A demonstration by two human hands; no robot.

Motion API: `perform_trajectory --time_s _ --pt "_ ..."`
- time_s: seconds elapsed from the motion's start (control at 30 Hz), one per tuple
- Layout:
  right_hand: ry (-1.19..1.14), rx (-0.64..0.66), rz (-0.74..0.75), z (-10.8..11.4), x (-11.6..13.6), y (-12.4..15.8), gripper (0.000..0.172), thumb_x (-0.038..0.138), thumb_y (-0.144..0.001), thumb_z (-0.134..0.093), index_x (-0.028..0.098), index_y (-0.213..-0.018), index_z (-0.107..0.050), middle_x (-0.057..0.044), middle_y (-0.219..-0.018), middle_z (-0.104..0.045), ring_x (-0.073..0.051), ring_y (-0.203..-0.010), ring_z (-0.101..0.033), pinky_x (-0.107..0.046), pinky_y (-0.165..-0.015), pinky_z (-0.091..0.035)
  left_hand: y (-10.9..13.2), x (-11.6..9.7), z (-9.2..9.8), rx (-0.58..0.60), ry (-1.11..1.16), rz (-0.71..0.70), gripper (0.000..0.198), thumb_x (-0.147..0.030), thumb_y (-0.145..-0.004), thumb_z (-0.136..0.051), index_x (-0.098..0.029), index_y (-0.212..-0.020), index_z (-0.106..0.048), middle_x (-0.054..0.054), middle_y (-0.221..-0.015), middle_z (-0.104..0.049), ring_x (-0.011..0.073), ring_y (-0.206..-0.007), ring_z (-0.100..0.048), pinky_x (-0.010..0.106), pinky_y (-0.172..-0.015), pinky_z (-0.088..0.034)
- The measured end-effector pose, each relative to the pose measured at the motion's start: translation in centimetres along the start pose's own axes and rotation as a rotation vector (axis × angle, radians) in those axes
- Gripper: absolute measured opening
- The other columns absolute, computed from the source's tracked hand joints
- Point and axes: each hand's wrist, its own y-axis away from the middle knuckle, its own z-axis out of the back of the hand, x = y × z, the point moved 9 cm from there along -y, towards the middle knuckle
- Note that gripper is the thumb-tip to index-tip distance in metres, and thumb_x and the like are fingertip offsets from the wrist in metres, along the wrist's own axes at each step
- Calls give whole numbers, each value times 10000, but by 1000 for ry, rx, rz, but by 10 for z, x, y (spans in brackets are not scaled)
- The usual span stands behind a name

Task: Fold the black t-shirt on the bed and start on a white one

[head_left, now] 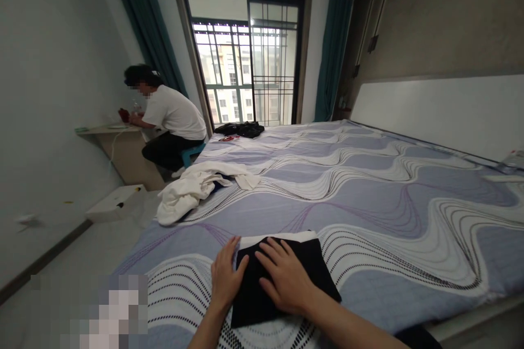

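A flat, folded black fabric garment [282,283], roughly rectangular with soft matte cloth and crisp edges, lies on the near edge of the bed, at six o'clock in the view. Just under its far edge peeks a strip of folded white cloth [278,238]. Both hands lie spread and flat, gripping nothing: the left hand [226,278] rests at the garment's left edge with its fingers pointing to twelve o'clock, palm partly on the sheet, and the right hand [284,278] presses palm-down on the middle of the black cloth, fingers fanned toward eleven o'clock. The two hands sit just beside each other, thumbs nearly meeting.

The bed is covered by a smooth lavender-blue bedsheet [368,196] printed with wavy white bands and dotted black lines. At ten o'clock from the garment, well apart, a crumpled cream-white fabric heap [192,191] hangs over the bed's left edge. At twelve o'clock, at the far end of the bed, lies a rumpled pile of black clothing [242,129].

At ten o'clock across the room, another person in a white T-shirt [174,114] sits hunched at a pale wall-mounted counter [107,130]. A barred glass balcony door [249,71] stands at twelve o'clock, flanked by teal curtains [333,43]. A plain white headboard [442,109] runs along at two o'clock.
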Motion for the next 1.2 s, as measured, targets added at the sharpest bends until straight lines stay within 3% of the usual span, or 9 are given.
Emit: perform_trajectory --time_s 0.07,0.13,0.3,0.43,0.53,0.63,0.77,1.03,1.2 --pt "-10 119 36 -23 7 -1 618 535 -923 -443 305 -1484 -320 -44 -1567 -306 -290 -1446 -208 -563 -1169 -144 1 -3 -4 28 -95 -25 465 -400 -885 -464 -286 -1334 -505 77 -1445 -511 270 -1331 -439 519 -1073 -346" --pt "16 134 -59 -32 -12 -3 624 590 -930 -398 322 -1487 -308 -48 -1580 -271 -300 -1447 -203 -596 -1160 -110 2 -4 -6 50 -185 -25 459 -405 -907 -429 -290 -1343 -509 80 -1457 -501 283 -1341 -428 534 -1067 -345" --pt "126 14 -338 -16 -85 -1 551 525 -953 -394 297 -1454 -388 -82 -1507 -415 -297 -1399 -317 -583 -1147 -136 -2 -9 -7 71 -273 1 502 -404 -923 -402 -254 -1399 -451 94 -1475 -482 296 -1347 -431 517 -1067 -373" --pt "161 -10 -452 -1 -104 6 481 426 -981 -363 242 -1415 -457 -113 -1485 -440 -306 -1401 -318 -602 -1135 -147 10 -31 -3 12 -332 55 507 -281 -920 -400 -117 -1398 -446 214 -1478 -440 379 -1373 -383 587 -1051 -374" --pt "179 -61 -386 9 -77 20 529 400 -978 -367 217 -1474 -363 -116 -1570 -270 -341 -1459 -145 -653 -1133 -35 43 -77 -10 25 -332 -219 540 -238 -930 -371 -150 -1462 -343 160 -1559 -325 352 -1456 -221 587 -1106 -329" --pt "108 39 -49 0 -29 46 656 467 -947 -437 289 -1527 -187 -52 -1602 -161 -312 -1475 -64 -637 -1154 -28 92 -114 -27 197 -320 -625 693 -437 -915 -451 -231 -1518 -179 101 -1580 -289 323 -1461 -219 563 -1132 -334" --pt "52 177 101 -13 -25 89 796 452 -882 -579 342 -1523 -121 -42 -1591 -195 -312 -1466 -128 -656 -1149 -100 113 -98 -25 264 -420 -663 800 -445 -859 -573 -280 -1515 -145 88 -1576 -276 319 -1439 -280 576 -1101 -388" --pt "171 43 249 -20 -48 104 680 177 -907 -548 304 -1501 -242 -44 -1532 -351 -271 -1452 -196 -611 -1154 -192 114 -70 -7 184 -461 -802 672 -122 -892 -491 -251 -1490 -213 61 -1490 -443 261 -1417 -324 538 -1079 -430" --pt "133 80 242 -11 -46 111 655 150 -923 -483 274 -1511 -220 -60 -1531 -347 -265 -1444 -225 -591 -1151 -235 117 -46 4 179 -426 -613 559 -282 -942 -436 -288 -1476 -272 72 -1532 -371 271 -1436 -272 513 -1067 -440"
